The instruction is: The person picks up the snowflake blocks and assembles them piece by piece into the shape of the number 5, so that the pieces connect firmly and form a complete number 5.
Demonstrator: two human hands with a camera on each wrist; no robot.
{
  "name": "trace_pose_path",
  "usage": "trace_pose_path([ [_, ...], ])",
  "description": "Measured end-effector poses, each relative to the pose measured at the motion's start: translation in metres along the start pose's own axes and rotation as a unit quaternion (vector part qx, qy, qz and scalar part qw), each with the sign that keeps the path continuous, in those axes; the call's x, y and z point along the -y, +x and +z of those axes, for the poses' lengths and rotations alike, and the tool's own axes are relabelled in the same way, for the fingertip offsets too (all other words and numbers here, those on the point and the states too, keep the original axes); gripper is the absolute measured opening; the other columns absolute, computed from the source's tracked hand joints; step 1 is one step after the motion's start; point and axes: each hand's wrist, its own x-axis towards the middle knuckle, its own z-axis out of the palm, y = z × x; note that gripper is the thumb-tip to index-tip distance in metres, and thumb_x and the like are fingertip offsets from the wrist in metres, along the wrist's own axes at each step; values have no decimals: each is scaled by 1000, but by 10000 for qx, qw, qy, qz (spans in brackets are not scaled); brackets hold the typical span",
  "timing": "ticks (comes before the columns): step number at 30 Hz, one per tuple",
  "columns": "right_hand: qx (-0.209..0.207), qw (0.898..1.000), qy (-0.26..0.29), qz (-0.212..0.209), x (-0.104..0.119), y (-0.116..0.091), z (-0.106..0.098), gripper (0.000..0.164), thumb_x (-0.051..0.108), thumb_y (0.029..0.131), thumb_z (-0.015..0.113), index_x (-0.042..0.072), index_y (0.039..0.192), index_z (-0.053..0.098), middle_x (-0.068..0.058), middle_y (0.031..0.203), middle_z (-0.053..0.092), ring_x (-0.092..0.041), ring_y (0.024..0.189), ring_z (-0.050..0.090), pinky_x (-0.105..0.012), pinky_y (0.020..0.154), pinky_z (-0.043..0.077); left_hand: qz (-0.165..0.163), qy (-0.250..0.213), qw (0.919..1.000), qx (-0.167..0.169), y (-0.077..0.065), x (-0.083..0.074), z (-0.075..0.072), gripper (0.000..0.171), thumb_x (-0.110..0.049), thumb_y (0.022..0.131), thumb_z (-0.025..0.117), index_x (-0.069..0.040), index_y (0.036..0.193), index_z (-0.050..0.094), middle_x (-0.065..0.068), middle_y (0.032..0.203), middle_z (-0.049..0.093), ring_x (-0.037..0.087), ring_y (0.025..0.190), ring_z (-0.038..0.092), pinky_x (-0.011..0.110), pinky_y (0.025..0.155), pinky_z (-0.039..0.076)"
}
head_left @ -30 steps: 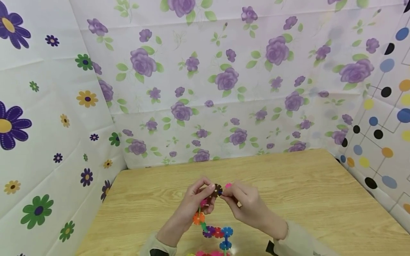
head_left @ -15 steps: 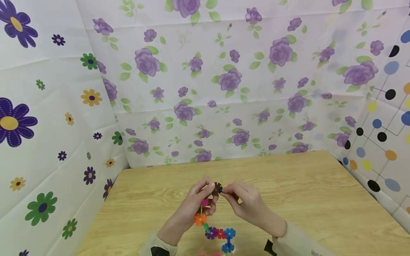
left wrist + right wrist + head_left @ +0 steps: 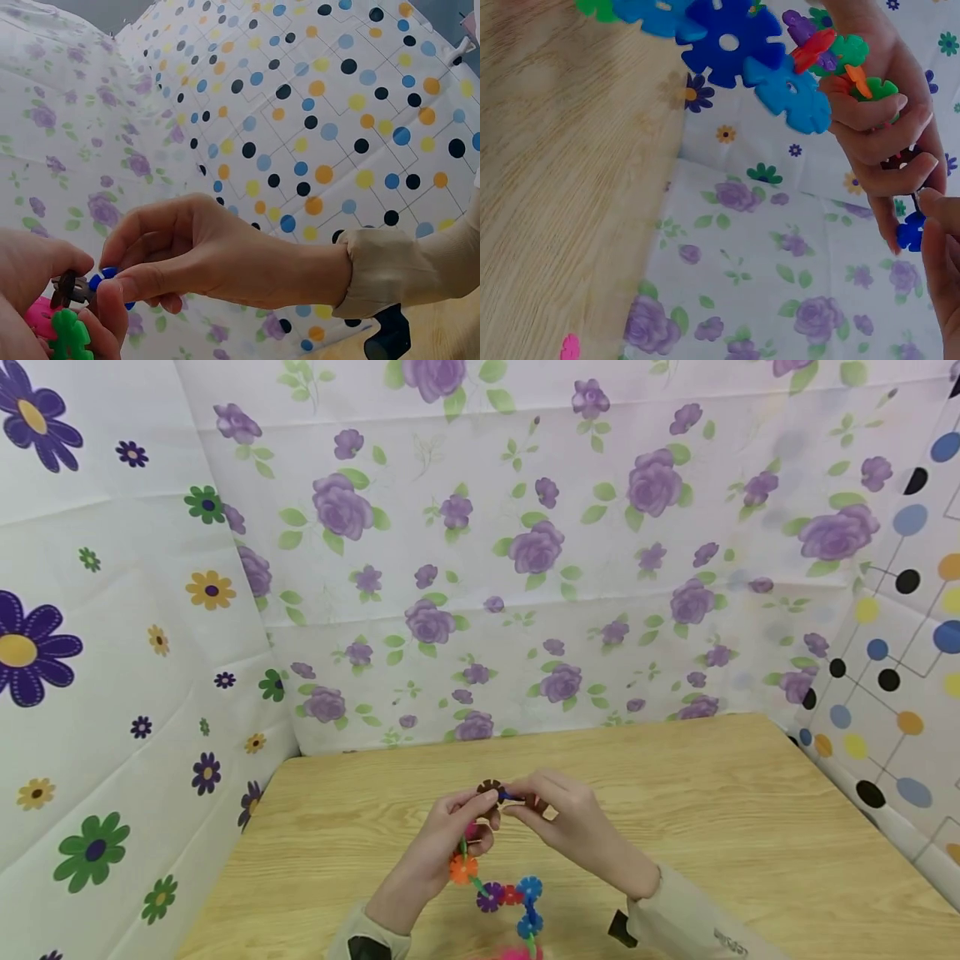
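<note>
My left hand [image 3: 438, 843] pinches a brown notched plastic flower disc [image 3: 491, 787] between thumb and fingers. My right hand [image 3: 573, 822] pinches a dark blue flower disc [image 3: 910, 232] right beside the brown one; whether their slots are joined I cannot tell. From the left hand hangs a chain of such discs: a pink one [image 3: 40, 319], a green one [image 3: 71, 335], an orange one [image 3: 462, 869], then a purple one [image 3: 490, 897], a red one [image 3: 512, 895] and several blue ones [image 3: 529, 925]. The chain continues past the head view's lower edge, where pink [image 3: 517, 953] shows.
A wooden table [image 3: 675, 777] lies under the hands. A loose pink disc [image 3: 570, 346] shows on it in the right wrist view. Patterned cloths enclose the table: purple roses [image 3: 536, 547] behind, flowers [image 3: 93, 847] at left, dots [image 3: 911, 722] at right.
Both hands have shifted slightly left and up. The brown disc is tilted differently, and the dark blue disc shows more between the hands. The pink disc by the right hand is now hidden.
</note>
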Motion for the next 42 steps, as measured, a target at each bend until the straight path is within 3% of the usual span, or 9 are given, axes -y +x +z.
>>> trace_pose_path([
  [10, 210, 9986, 158, 451, -13, -10, 1, 30, 5, 79, 77, 10, 106, 66, -1, 92, 66, -2, 66, 54, -7, 56, 46, -120, -313, 9994, -46, 4, 4, -9, 24, -35, 96, 59, -11, 100, 62, -7, 74, 58, 4, 53, 47, 14, 50, 37],
  [15, 415, 9928, 432, 1034, -29, -23, -1, 25, 5, 87, 70, 10, 111, 64, -1, 91, 67, -3, 67, 57, -13, 54, 48, -222, -651, 9976, -106, 6, 6, -14, 23, -33, 97, 58, -11, 102, 60, -8, 72, 57, -1, 52, 49, 11, 49, 39],
  [21, 1184, 9648, 1066, 2095, -58, -39, -2, 17, 11, 98, 56, 15, 113, 63, -2, 94, 68, -10, 62, 58, -22, 50, 50, -315, -945, 9945, -327, 6, 8, -17, 25, -33, 96, 60, -13, 110, 61, -7, 73, 58, 0, 56, 52, 10, 53, 45],
  [26, 1874, 9335, 805, 2951, -91, -56, 3, 15, 8, 98, 55, 13, 107, 66, -8, 99, 69, -21, 72, 62, -22, 57, 52, -315, -1035, 9933, -412, 7, 9, -17, 22, -33, 94, 62, -14, 104, 62, -6, 75, 60, 3, 61, 57, 11, 57, 49],
  [29, 2078, 9192, 432, 3318, -108, -66, 7, 14, 6, 96, 57, 8, 105, 66, -12, 102, 69, -19, 77, 62, -22, 64, 51, -324, -1062, 9926, -491, 6, 9, -17, 22, -34, 94, 63, -14, 103, 62, -6, 77, 60, 4, 63, 57, 12, 59, 50],
  [33, 2143, 9100, 18, 3549, -124, -75, 12, 12, 4, 94, 58, 5, 102, 67, -8, 97, 68, -10, 78, 59, -21, 67, 50, -309, -1061, 9926, -509, 6, 10, -17, 25, -35, 94, 62, -15, 109, 64, -5, 80, 60, 4, 65, 58, 13, 61, 51],
  [39, 2382, 8921, -12, 3839, -136, -78, 22, 12, 4, 92, 59, 5, 101, 67, -5, 92, 67, -12, 78, 59, -23, 64, 51, -303, -1210, 9904, -590, 7, 10, -16, 23, -35, 95, 61, -16, 107, 66, -4, 89, 65, 7, 76, 63, 15, 68, 53],
  [42, 2528, 8888, -65, 3822, -142, -80, 30, 15, 5, 91, 61, 4, 105, 67, -6, 93, 67, -13, 80, 59, -26, 68, 52, -306, -1345, 9884, -631, 9, 10, -16, 25, -36, 95, 60, -15, 108, 66, -4, 98, 66, 10, 87, 65, 17, 74, 54],
])
